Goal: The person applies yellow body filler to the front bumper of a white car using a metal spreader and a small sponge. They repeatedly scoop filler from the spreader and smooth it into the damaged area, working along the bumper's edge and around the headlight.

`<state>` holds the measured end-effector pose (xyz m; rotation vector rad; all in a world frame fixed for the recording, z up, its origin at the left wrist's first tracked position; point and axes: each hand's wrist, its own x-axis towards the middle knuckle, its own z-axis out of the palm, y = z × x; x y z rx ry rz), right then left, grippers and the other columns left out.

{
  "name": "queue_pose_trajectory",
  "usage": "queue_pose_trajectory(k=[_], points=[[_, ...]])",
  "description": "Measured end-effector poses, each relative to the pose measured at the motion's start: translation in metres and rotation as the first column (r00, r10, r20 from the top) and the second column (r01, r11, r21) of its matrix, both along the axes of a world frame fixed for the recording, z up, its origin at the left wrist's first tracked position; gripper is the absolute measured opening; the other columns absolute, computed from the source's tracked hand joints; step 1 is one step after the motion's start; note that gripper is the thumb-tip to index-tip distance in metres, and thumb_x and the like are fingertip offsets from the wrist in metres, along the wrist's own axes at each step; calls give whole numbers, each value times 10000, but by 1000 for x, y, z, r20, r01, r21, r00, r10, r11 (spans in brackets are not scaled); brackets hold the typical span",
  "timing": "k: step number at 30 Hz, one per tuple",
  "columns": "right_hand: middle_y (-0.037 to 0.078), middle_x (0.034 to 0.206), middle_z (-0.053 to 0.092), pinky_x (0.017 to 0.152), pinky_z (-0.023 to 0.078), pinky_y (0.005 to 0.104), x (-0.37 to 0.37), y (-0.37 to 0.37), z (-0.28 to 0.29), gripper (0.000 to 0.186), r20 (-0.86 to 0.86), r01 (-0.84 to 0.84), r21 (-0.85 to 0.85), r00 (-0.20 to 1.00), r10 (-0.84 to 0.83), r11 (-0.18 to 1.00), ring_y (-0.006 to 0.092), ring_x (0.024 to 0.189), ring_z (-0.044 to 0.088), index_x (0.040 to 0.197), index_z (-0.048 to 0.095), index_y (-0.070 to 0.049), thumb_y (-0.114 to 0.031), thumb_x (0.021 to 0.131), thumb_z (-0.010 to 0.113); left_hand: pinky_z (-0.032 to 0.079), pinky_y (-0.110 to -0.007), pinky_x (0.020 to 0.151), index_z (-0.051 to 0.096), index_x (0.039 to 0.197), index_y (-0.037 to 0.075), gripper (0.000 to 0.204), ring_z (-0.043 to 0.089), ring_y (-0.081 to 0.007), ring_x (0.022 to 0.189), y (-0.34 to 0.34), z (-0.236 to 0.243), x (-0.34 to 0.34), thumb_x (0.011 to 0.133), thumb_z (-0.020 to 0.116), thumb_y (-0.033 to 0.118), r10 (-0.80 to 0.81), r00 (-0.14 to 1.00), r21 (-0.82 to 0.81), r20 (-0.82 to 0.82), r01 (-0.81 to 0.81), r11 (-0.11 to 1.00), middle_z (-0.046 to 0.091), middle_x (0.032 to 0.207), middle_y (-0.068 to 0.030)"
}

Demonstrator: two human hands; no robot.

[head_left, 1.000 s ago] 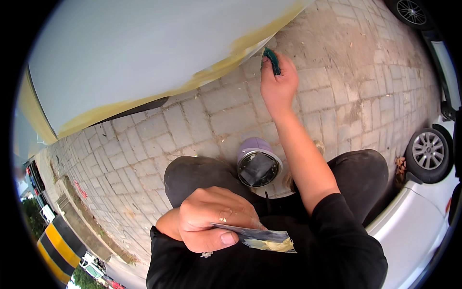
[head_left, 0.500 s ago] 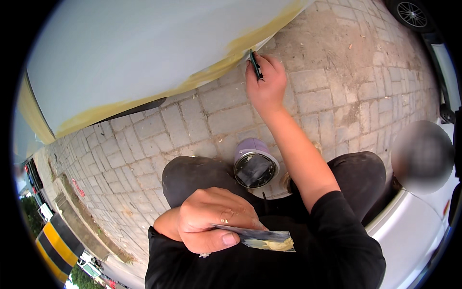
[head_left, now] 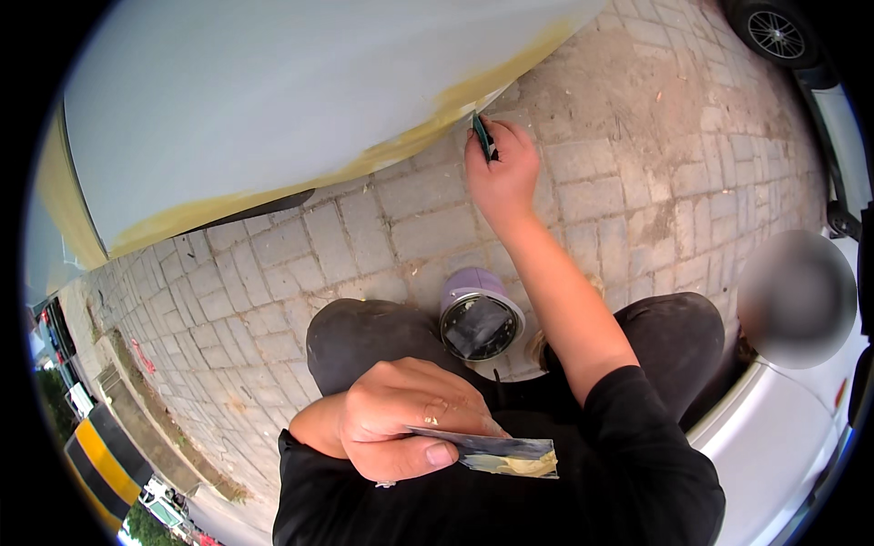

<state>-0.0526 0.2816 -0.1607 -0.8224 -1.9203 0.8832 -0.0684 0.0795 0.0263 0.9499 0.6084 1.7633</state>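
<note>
My right hand is closed on a dark green spreader. Its tip meets the lower edge of a pale grey car body panel, where a yellowish band of filler runs along the border. Close to my chest, my left hand pinches a flat dark filler board between thumb and fingers. A smear of pale yellow filler lies on the board's outer end. Between my knees stands a lilac can with a dark, flat piece on its top.
Paving bricks cover the ground below the panel. A white car stands close at my right, with a blurred round patch over part of it. A car wheel shows at the far right. A black and yellow striped barrier is at the lower left.
My right hand with the spreader has come slightly lower in the picture, along with the panel's edge. The left hand holds the board almost as before.
</note>
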Motion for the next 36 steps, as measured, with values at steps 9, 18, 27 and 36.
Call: queue_pose_trajectory(k=[9, 18, 27, 36], points=[[165, 962, 674, 770, 520, 422, -8, 13, 17, 197, 1, 41, 55, 999, -41, 998, 362, 871, 636, 997, 699, 13, -61, 815, 678, 560, -408, 596, 607, 946, -213, 204, 665, -367, 663, 0, 0, -3, 896, 535, -29, -16, 999, 9, -28, 17, 1000, 673, 884, -331], [148, 997, 674, 805, 514, 413, 4, 37, 12, 212, 79, 1, 179, 997, -15, 984, 357, 927, 618, 1019, 693, -9, -52, 814, 660, 540, -386, 584, 611, 989, -217, 225, 643, -340, 648, 1, 3, -3, 881, 537, -35, -29, 999, 18, -40, 29, 999, 669, 866, -303], [147, 989, 688, 780, 526, 417, -1, 36, 33, 217, 221, -170, 243, 968, 116, 955, 349, 896, 637, 1001, 702, -23, -45, 790, 657, 533, -381, 587, 617, 1003, -211, 232, 641, -335, 649, -2, 1, -5, 884, 538, -29, -17, 999, 15, -42, 18, 1000, 668, 851, -285], [130, 964, 685, 776, 528, 436, 1, 60, 44, 192, 265, -204, 229, 954, 141, 952, 351, 894, 627, 959, 702, -17, -50, 783, 631, 521, -370, 599, 619, 1048, -199, 246, 634, -326, 651, -1, 2, -6, 876, 552, -36, -36, 997, 13, -69, 36, 999, 666, 842, -269]])
